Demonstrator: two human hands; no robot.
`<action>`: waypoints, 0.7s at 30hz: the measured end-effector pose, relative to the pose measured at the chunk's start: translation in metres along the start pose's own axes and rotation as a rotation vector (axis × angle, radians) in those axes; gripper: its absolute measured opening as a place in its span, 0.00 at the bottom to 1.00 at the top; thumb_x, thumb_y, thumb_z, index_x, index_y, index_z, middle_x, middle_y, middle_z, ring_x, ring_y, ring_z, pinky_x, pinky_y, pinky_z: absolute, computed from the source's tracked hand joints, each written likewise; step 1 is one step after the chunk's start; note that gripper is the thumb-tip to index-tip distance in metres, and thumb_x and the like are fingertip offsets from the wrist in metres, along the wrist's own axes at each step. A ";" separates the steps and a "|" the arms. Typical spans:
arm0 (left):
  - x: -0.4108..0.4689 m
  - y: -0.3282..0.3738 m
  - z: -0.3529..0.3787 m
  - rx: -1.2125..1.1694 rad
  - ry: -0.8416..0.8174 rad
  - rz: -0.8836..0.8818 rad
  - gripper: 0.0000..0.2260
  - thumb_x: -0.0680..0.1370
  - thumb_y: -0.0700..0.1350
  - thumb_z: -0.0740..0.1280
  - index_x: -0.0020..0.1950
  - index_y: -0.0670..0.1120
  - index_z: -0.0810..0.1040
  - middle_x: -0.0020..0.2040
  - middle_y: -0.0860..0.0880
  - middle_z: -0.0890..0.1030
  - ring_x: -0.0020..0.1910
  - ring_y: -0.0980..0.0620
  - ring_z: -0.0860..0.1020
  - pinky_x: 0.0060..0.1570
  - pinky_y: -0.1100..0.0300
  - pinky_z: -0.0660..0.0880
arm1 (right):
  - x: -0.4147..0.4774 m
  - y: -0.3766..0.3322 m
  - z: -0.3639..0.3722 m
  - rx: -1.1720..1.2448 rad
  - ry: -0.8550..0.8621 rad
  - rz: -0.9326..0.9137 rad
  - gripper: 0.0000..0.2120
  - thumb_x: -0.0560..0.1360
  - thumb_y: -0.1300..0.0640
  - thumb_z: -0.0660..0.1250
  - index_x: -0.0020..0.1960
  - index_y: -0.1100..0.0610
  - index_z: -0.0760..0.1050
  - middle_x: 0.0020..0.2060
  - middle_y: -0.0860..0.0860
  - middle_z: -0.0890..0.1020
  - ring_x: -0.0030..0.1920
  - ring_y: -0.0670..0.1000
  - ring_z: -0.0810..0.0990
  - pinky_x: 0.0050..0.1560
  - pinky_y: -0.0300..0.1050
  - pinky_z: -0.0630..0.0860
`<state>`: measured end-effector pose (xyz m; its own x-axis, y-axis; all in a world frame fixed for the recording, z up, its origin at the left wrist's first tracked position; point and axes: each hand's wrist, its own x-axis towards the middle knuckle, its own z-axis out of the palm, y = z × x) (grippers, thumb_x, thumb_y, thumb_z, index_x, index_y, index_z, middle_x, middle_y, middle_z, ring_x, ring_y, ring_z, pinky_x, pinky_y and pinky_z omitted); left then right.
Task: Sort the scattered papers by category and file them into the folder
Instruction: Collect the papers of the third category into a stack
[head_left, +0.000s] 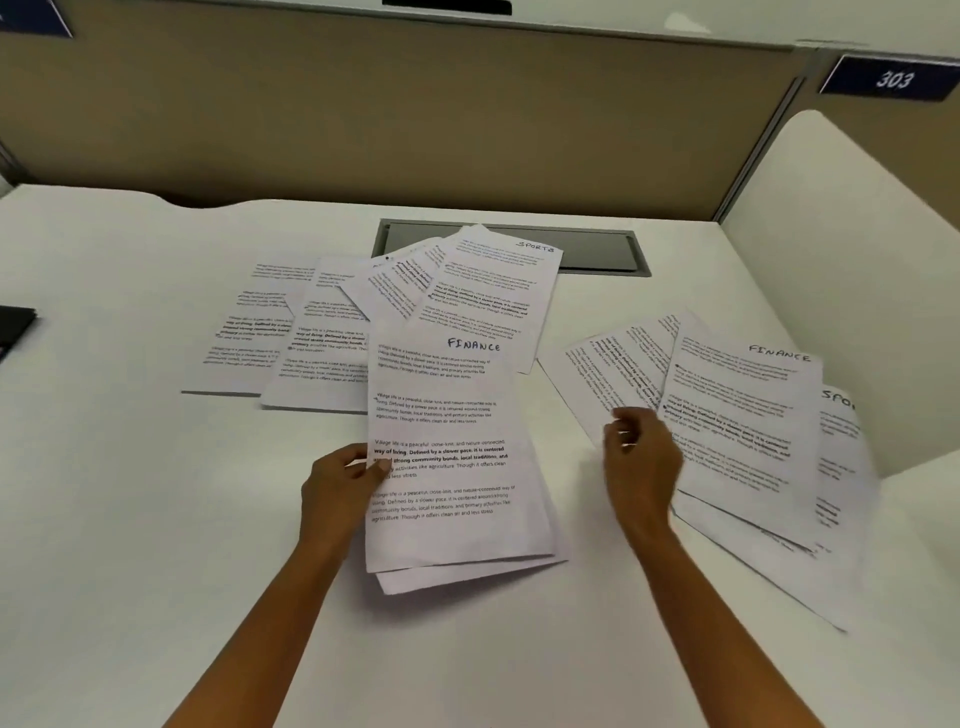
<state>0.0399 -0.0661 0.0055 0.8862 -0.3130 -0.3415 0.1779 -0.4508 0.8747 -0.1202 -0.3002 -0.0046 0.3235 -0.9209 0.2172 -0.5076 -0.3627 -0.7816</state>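
My left hand (340, 486) pinches the left edge of a small stack of printed sheets headed FINANCE (447, 457) at the middle of the white desk (130, 493). My right hand (641, 457) hovers with loosely curled fingers, holding nothing, just left of a second FINANCE sheet (743, 431) that tops a fanned pile on the right. A sheet marked SPORTS (488, 291) lies behind the held stack. Several more printed sheets (291, 332) are spread to the left. No folder is in view.
A grey cable hatch (597, 249) is set into the desk's back edge. A tan partition wall (415, 119) stands behind, with a blue sign reading 303 (893, 79). A white divider (857, 249) rises on the right. A dark object (13, 325) lies at the left edge.
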 end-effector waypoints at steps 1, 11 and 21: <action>0.001 0.000 -0.001 -0.014 -0.004 0.004 0.11 0.75 0.43 0.70 0.56 0.47 0.78 0.51 0.47 0.82 0.44 0.49 0.80 0.42 0.58 0.76 | 0.009 0.010 -0.009 -0.031 0.053 0.027 0.10 0.74 0.66 0.66 0.55 0.60 0.77 0.48 0.56 0.80 0.46 0.52 0.78 0.44 0.34 0.71; 0.006 0.006 0.008 -0.059 -0.095 -0.006 0.08 0.75 0.43 0.70 0.53 0.50 0.77 0.50 0.47 0.83 0.44 0.49 0.81 0.44 0.55 0.78 | 0.065 0.082 -0.067 -0.438 0.166 0.593 0.32 0.72 0.53 0.70 0.70 0.63 0.60 0.68 0.67 0.63 0.67 0.66 0.61 0.67 0.57 0.59; 0.006 0.011 0.015 -0.062 -0.140 -0.022 0.12 0.75 0.42 0.69 0.58 0.46 0.77 0.51 0.46 0.83 0.47 0.46 0.82 0.46 0.50 0.79 | 0.059 0.072 -0.053 -0.418 -0.080 0.480 0.39 0.67 0.57 0.76 0.72 0.55 0.59 0.68 0.62 0.66 0.68 0.65 0.62 0.67 0.59 0.59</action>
<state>0.0402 -0.0856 0.0080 0.8141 -0.4192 -0.4018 0.2268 -0.4073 0.8847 -0.1799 -0.3884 -0.0174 0.0335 -0.9870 -0.1574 -0.8740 0.0475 -0.4836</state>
